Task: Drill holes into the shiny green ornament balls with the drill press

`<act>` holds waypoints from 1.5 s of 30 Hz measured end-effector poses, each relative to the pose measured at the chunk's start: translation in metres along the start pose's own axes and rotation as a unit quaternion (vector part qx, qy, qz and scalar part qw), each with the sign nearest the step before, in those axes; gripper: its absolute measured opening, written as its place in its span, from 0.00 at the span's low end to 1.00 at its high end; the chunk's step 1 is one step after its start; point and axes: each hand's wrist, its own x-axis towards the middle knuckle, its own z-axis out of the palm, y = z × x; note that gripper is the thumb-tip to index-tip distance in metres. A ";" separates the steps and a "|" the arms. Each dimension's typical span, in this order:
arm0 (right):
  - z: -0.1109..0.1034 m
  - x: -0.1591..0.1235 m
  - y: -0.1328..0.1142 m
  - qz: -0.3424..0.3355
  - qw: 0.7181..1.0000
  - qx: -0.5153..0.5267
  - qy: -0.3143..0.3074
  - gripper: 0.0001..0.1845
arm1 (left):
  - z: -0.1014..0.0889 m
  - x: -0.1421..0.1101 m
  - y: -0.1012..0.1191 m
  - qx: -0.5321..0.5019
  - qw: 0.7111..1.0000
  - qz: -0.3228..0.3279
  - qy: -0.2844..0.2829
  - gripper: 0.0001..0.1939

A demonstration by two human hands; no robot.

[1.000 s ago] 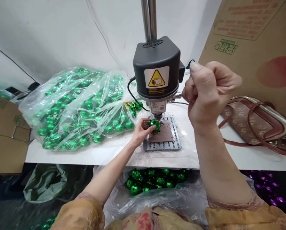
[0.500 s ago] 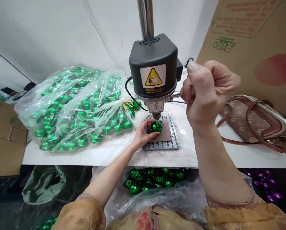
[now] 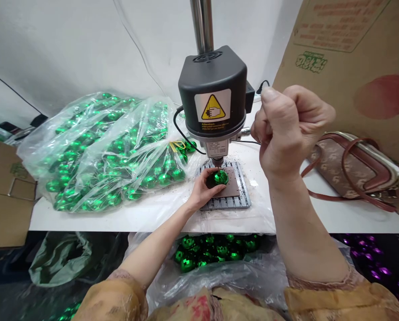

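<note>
My left hand [image 3: 204, 191] pinches a shiny green faceted ball [image 3: 221, 177] on the brown pad [image 3: 232, 187] of a small bench drill press [image 3: 213, 104], right under the drill chuck [image 3: 217, 159]. My right hand [image 3: 288, 129] is raised in a fist beside the black motor head, closed on the machine's feed lever [image 3: 246, 131], which is mostly hidden inside the fist.
A big clear bag of green balls [image 3: 105, 151] lies left on the white table [image 3: 347, 218]. Another open bag of green balls [image 3: 216, 254] sits below the table edge. A brown handbag [image 3: 350, 165] and a large cardboard box [image 3: 350, 62] stand right; more cardboard [image 3: 5, 191] left.
The left hand has set the green ball further onto the pad beneath the chuck, and the drill head has come down slightly. The right fist stays on the lever.
</note>
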 end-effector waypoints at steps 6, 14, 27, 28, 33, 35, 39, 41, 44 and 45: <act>0.000 0.000 0.000 0.004 1.000 0.013 0.001 0.28 | 0.001 0.000 0.002 0.002 1.000 -0.009 0.007 0.30; -0.008 -0.021 0.003 -0.045 0.999 0.001 0.001 0.27 | 0.002 -0.001 0.001 0.009 1.000 -0.004 0.012 0.30; -0.015 -0.033 0.020 -0.101 0.994 0.027 0.009 0.28 | 0.002 -0.002 0.003 -0.006 1.000 -0.011 0.007 0.30; -0.015 -0.034 0.021 -0.112 0.993 0.026 0.010 0.28 | 0.002 -0.003 0.003 -0.008 1.000 -0.010 0.008 0.30; -0.017 -0.038 0.028 -0.172 0.984 0.039 0.010 0.27 | 0.003 -0.003 0.001 -0.008 1.000 -0.013 0.013 0.31; -0.017 -0.039 0.029 -0.176 0.984 0.042 0.010 0.26 | 0.002 -0.003 0.000 -0.007 1.000 -0.013 0.011 0.31; -0.020 -0.040 0.032 -0.189 0.981 0.049 -0.007 0.25 | 0.002 -0.003 0.000 -0.002 1.000 -0.009 0.013 0.30; -0.022 -0.042 0.035 -0.199 0.979 0.049 -0.011 0.25 | 0.002 -0.003 0.000 0.001 1.000 -0.008 0.016 0.30; -0.026 -0.048 0.039 -0.211 0.976 0.047 -0.022 0.24 | 0.002 -0.004 0.001 0.003 1.000 -0.011 0.020 0.31; -0.027 -0.049 0.039 -0.211 0.976 0.045 -0.027 0.24 | 0.002 -0.004 0.001 0.004 1.000 -0.012 0.020 0.30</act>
